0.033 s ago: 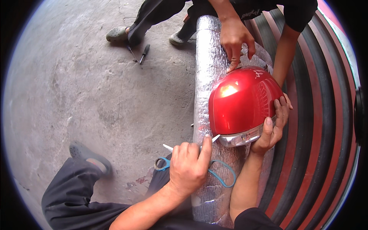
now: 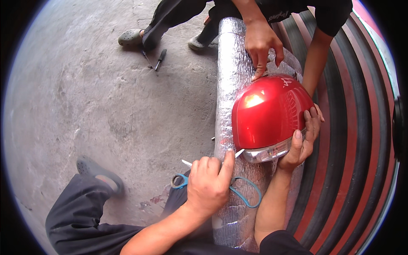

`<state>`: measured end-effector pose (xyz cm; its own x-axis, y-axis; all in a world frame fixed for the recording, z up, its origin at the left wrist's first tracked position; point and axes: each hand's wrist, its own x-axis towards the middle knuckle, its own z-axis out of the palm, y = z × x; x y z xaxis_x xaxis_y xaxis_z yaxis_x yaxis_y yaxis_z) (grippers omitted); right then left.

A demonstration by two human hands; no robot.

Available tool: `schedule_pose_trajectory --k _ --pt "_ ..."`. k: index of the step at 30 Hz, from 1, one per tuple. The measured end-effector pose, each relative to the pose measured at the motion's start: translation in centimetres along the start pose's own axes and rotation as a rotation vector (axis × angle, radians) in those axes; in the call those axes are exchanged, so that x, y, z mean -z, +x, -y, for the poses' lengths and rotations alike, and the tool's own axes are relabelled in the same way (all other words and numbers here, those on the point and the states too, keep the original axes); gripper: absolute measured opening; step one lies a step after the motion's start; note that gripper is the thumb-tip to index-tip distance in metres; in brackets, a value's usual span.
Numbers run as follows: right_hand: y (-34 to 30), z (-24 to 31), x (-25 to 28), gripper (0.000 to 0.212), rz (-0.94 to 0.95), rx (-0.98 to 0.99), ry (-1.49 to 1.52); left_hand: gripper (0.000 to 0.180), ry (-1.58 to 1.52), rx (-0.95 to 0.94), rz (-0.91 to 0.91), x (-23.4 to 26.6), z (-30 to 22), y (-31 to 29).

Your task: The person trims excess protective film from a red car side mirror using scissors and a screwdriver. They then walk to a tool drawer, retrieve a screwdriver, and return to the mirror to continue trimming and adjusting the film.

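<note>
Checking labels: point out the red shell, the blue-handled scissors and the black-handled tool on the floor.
Red shell (image 2: 270, 115): head view, middle of its glossy curved surface.
Blue-handled scissors (image 2: 185, 182): head view, blue part of the leftmost handle loop.
Black-handled tool (image 2: 162, 55): head view, its black handle.

The head view originates from the left unit of two side-by-side fisheye cameras mounted on the person's head. The lens is directed steeply downward in front of the wearer; the forearms of the left hand (image 2: 207, 183) and right hand (image 2: 301, 144) enter from the lower edge. Viewing range is close: both hands and the glossy red domed shell (image 2: 272, 117) occupy the area about and right of centre, with the concrete floor (image 2: 106, 106) lower and farther off at left. A co-worker's hand (image 2: 262, 39) enters from the upper edge, opposite the wearer. Fisheye curvature bows the red-and-black ribbed surface (image 2: 355, 127) at right.
</note>
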<state>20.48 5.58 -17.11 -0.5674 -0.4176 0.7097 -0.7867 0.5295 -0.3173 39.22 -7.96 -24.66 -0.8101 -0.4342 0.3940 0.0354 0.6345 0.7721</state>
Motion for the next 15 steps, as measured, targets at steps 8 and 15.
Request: schedule_pose_trajectory --k 8,15 --pt "-0.4 -0.8 -0.7 0.058 -0.042 0.068 -0.037 0.039 -0.399 0.124 0.359 4.7 2.8 4.9" --pt "-0.3 -1.0 -0.6 0.058 -0.06 0.048 0.015 0.058 -0.128 -0.027 0.148 1.8 1.4 2.2"
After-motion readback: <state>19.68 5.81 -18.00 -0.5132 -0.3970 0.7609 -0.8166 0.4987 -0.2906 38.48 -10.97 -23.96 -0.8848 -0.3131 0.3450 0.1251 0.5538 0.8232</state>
